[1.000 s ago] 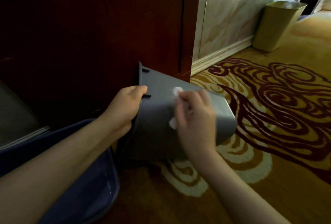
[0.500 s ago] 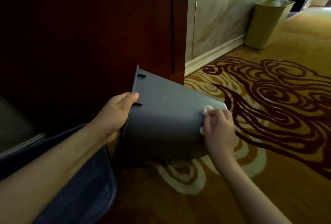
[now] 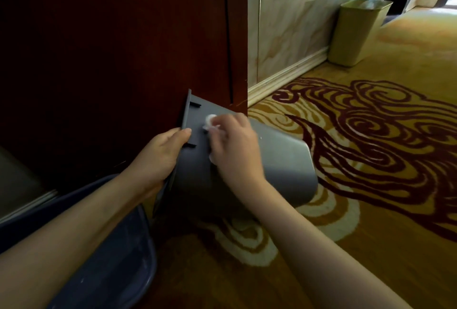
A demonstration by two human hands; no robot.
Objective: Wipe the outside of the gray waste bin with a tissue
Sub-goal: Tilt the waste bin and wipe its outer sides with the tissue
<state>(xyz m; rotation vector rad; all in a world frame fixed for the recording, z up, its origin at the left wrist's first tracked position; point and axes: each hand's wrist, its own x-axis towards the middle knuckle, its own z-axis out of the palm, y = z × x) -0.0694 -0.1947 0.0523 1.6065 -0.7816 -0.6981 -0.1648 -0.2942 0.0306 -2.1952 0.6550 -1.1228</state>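
Note:
The gray waste bin [image 3: 284, 160] lies tipped on its side over the carpet, its rim to the left and its base to the right. My left hand [image 3: 160, 157] grips the rim, with the thumb on the outer wall. My right hand [image 3: 235, 148] presses a crumpled white tissue [image 3: 210, 120] against the bin's upper side, close to the rim. Most of the tissue is hidden under my fingers.
A dark red wooden panel [image 3: 123, 36] stands right behind the bin. A dark blue tub [image 3: 118, 259] sits at the lower left under my left arm. A yellow-green bin [image 3: 356, 31] stands by the marble wall [image 3: 291, 36]. Patterned carpet [image 3: 371, 135] spreads to the right.
My right hand has slid the tissue along the bin's side from near the base back to the rim end. The left hand has kept its hold on the rim.

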